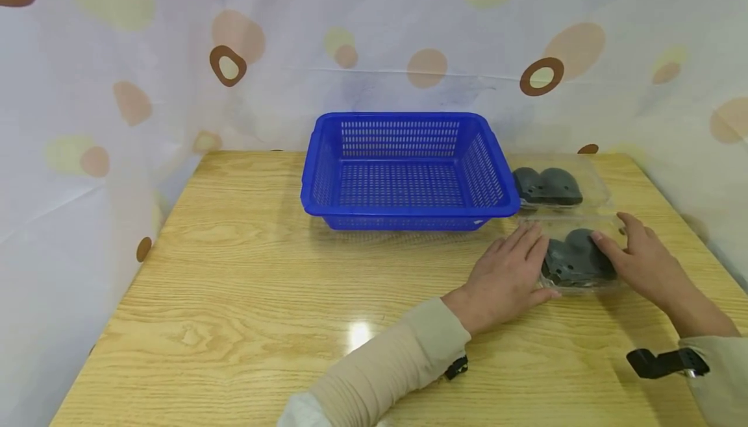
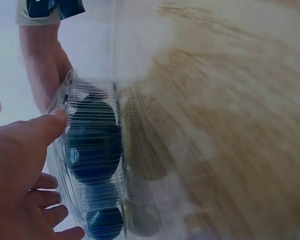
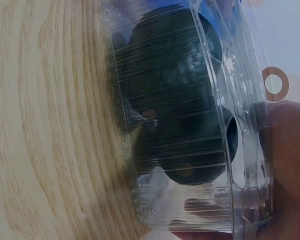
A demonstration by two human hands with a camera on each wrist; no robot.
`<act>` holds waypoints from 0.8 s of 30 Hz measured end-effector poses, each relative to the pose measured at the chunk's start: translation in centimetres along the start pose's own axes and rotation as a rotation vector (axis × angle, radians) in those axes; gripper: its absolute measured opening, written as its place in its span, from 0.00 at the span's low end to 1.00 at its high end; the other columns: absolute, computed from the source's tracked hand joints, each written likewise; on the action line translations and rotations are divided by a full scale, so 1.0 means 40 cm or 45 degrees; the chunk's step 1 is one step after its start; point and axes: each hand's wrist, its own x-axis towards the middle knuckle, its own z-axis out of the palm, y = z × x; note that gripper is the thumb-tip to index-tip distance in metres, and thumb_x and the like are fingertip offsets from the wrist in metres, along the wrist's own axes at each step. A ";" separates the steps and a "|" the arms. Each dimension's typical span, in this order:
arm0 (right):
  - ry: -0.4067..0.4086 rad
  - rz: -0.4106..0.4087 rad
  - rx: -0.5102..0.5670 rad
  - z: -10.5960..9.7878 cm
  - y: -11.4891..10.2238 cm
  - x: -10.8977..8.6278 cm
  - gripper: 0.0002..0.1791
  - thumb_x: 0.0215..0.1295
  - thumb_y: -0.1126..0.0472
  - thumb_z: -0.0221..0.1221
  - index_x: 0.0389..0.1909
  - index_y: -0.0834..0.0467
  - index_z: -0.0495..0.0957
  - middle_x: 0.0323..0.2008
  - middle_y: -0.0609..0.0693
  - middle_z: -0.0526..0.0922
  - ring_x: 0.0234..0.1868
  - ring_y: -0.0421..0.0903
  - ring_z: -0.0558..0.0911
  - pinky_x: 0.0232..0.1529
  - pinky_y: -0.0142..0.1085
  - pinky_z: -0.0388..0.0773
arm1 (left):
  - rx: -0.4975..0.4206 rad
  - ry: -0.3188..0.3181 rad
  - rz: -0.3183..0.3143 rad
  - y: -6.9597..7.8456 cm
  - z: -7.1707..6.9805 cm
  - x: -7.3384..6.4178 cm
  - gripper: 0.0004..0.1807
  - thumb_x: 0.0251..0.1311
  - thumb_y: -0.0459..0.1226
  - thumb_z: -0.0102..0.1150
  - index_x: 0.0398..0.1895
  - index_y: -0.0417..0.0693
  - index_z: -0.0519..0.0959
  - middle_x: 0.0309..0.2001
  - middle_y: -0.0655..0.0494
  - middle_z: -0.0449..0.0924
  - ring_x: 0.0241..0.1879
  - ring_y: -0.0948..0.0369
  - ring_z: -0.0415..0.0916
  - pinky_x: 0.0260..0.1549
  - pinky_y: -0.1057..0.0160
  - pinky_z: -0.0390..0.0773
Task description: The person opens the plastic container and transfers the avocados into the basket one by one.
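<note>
A clear plastic box with dark, smooth, rounded pieces inside lies on the table at right; what they are I cannot tell. My left hand touches the box's left end, fingers stretched out. In the left wrist view, its thumb rests on the box's ridged upper edge. At the opposite end, my right hand grips the box, its thumb on top. Through the plastic in the right wrist view, some right fingers show behind the end wall.
Behind the held box lies a second clear box with similar dark pieces. A blue slotted basket stands at the back middle, close to both boxes. The wooden table ends at a patterned curtain.
</note>
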 end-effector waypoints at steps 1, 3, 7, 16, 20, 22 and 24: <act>0.000 -0.002 -0.001 0.002 -0.001 -0.001 0.44 0.79 0.45 0.37 0.73 0.78 0.34 0.60 0.88 0.54 0.51 0.82 0.69 0.38 0.66 0.71 | 0.002 0.002 0.005 -0.001 0.000 -0.003 0.45 0.68 0.67 0.37 0.80 0.52 0.48 0.81 0.54 0.42 0.80 0.60 0.41 0.76 0.63 0.56; -0.002 -0.006 -0.003 0.005 -0.005 -0.002 0.44 0.79 0.45 0.37 0.73 0.78 0.34 0.60 0.87 0.55 0.50 0.81 0.69 0.37 0.66 0.71 | 0.019 0.022 0.021 -0.005 0.000 -0.011 0.44 0.68 0.66 0.37 0.80 0.54 0.49 0.81 0.53 0.44 0.79 0.59 0.44 0.75 0.62 0.58; -0.026 -0.007 0.001 0.007 -0.018 -0.009 0.44 0.80 0.45 0.36 0.73 0.77 0.33 0.60 0.88 0.53 0.51 0.81 0.69 0.38 0.67 0.71 | 0.089 0.074 0.063 -0.013 -0.002 -0.028 0.39 0.70 0.65 0.37 0.79 0.61 0.51 0.80 0.50 0.47 0.78 0.58 0.48 0.74 0.61 0.62; -0.066 -0.046 0.031 0.014 -0.047 -0.021 0.43 0.80 0.46 0.37 0.73 0.77 0.32 0.60 0.89 0.52 0.51 0.81 0.69 0.41 0.68 0.70 | 0.128 0.023 0.103 -0.032 -0.022 -0.063 0.37 0.70 0.64 0.36 0.78 0.64 0.53 0.79 0.50 0.48 0.78 0.59 0.50 0.71 0.60 0.66; -0.083 -0.064 0.046 0.021 -0.057 -0.025 0.43 0.80 0.46 0.37 0.73 0.77 0.32 0.61 0.89 0.52 0.51 0.83 0.69 0.43 0.69 0.71 | 0.133 0.014 0.119 -0.045 -0.027 -0.079 0.37 0.70 0.64 0.38 0.79 0.63 0.53 0.79 0.50 0.49 0.78 0.59 0.51 0.70 0.59 0.68; -0.092 -0.076 0.056 0.025 -0.063 -0.027 0.43 0.80 0.47 0.37 0.73 0.78 0.32 0.61 0.89 0.51 0.52 0.83 0.69 0.43 0.69 0.71 | 0.132 0.020 0.127 -0.052 -0.028 -0.086 0.38 0.70 0.64 0.39 0.78 0.62 0.53 0.79 0.50 0.50 0.77 0.59 0.52 0.70 0.59 0.69; -0.103 -0.088 0.072 0.029 -0.069 -0.029 0.43 0.80 0.47 0.37 0.73 0.77 0.31 0.61 0.90 0.50 0.52 0.84 0.69 0.44 0.70 0.72 | 0.124 0.018 0.132 -0.058 -0.029 -0.094 0.38 0.70 0.64 0.40 0.78 0.62 0.53 0.79 0.50 0.50 0.77 0.59 0.53 0.69 0.58 0.69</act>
